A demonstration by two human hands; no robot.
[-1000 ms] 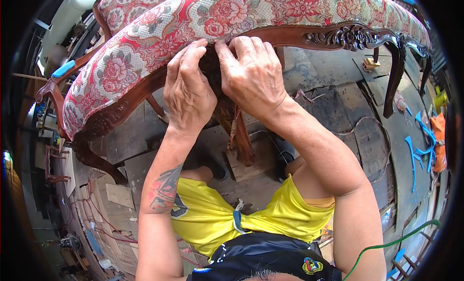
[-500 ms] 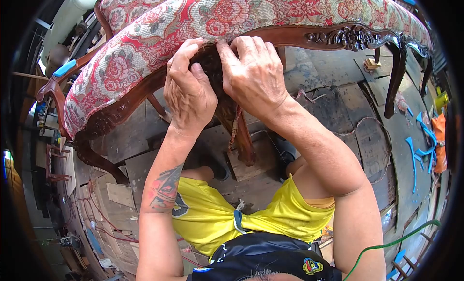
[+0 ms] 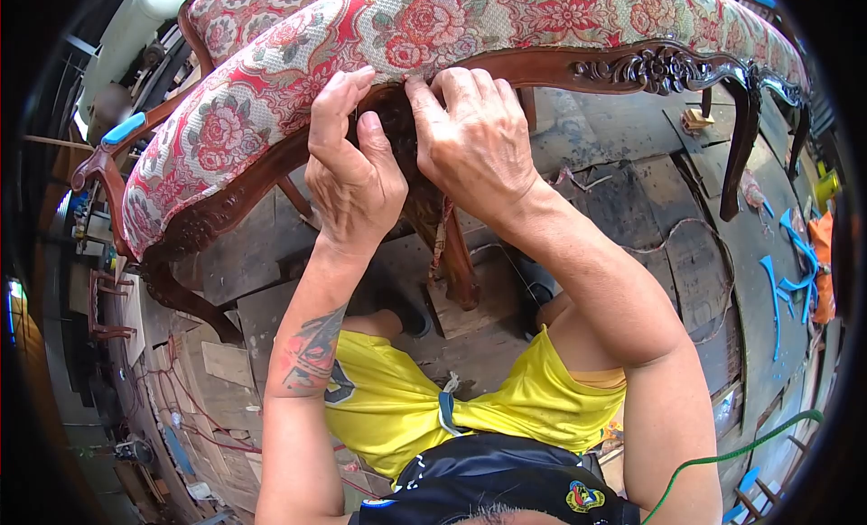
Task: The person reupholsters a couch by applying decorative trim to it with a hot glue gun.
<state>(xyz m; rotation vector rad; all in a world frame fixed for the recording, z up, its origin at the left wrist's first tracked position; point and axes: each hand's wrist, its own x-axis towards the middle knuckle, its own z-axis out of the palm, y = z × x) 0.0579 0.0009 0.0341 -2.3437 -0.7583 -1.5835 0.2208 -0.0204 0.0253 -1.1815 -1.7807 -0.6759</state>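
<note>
A sofa seat covered in red and cream floral upholstery fabric (image 3: 424,28) curves across the top of the head view. Its carved dark wooden rail (image 3: 560,71) runs along the fabric's lower edge. My right hand (image 3: 474,123) is at that edge near the middle, fingers curled and pressed together against the fabric; the fingertips are partly hidden. To its left, my left hand (image 3: 355,155) is raised before the rail, thumb and fingers apart, with nothing visible between them. Below both hands stands a carved wooden leg (image 3: 461,277).
Blue strips (image 3: 775,299) and an orange bag (image 3: 820,263) lie on the wooden floor at the right. A green cord (image 3: 731,453) crosses the lower right. The sofa's front legs (image 3: 745,155) stand on both sides, and thin cords (image 3: 176,390) trail at the left.
My left hand's fingers have opened and drawn slightly away from the fabric edge, and its thumb has lifted. The right hand stays in almost the same place.
</note>
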